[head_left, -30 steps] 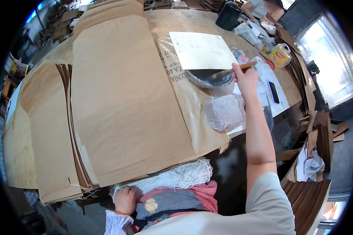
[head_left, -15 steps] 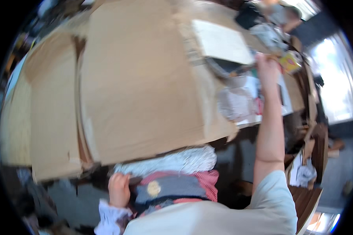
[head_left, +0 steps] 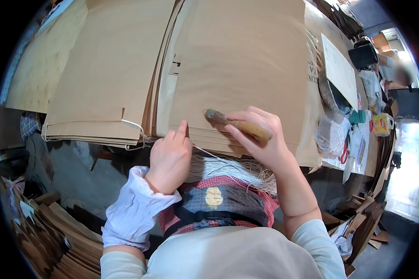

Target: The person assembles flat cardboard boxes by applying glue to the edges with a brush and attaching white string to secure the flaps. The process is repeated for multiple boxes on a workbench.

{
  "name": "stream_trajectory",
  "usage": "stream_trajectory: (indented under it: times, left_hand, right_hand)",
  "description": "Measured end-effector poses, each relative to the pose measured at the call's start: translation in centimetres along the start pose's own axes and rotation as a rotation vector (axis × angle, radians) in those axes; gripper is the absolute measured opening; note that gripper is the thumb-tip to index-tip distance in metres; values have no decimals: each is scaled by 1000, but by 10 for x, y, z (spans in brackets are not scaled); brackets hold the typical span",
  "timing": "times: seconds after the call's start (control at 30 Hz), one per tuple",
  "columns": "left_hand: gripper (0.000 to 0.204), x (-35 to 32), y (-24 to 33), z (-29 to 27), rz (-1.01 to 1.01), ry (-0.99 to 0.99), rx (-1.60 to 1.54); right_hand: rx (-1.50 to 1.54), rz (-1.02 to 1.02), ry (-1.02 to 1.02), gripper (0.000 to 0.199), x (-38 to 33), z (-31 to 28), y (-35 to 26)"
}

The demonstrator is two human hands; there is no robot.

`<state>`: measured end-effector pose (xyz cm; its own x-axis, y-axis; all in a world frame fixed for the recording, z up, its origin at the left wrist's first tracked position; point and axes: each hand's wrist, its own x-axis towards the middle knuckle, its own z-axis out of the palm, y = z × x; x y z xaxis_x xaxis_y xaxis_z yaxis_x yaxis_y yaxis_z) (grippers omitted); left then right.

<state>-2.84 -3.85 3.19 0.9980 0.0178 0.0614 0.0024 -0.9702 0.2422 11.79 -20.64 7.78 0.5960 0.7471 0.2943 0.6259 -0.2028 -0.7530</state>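
Observation:
My right hand [head_left: 264,132] is closed around a thick wooden-handled tool [head_left: 246,128], tilted over the lower part of a large brown paper sheet stack [head_left: 237,69]. The tool's far end is wrapped and dull; its exact kind is unclear. My left hand [head_left: 171,156] rests at the stack's near left corner, index finger stretched out on the paper and other fingers partly bent. A white cord [head_left: 209,152] runs out beside this hand along the near edge. To the left lies another brown paper stack [head_left: 111,60], with white cord [head_left: 134,123] at its near corner.
A bundle of white cords [head_left: 223,169] lies across my lap. Right of the stacks are a dark bowl [head_left: 330,95] partly under a white board [head_left: 340,69], red scissors [head_left: 344,152], a clear plastic bag [head_left: 330,138] and a yellow packet [head_left: 381,124]. Cardboard pieces [head_left: 74,242] stand at lower left.
My right hand has come back from the bowl area at the right to the middle, with the wooden-handled tool. My left hand has risen from beside my lap onto the paper. The view has shifted.

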Motion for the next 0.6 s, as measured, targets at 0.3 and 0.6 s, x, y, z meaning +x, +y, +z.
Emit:
stream_trajectory:
  times: [0.3, 0.6]
  left_hand:
    - [13, 4, 2, 8, -29, -39, 16]
    - [11, 8, 6, 5, -89, -84, -23]
  right_hand:
    - [69, 93, 13, 9, 7, 16, -6]
    - [-122, 560, 224, 12, -46, -59, 41]
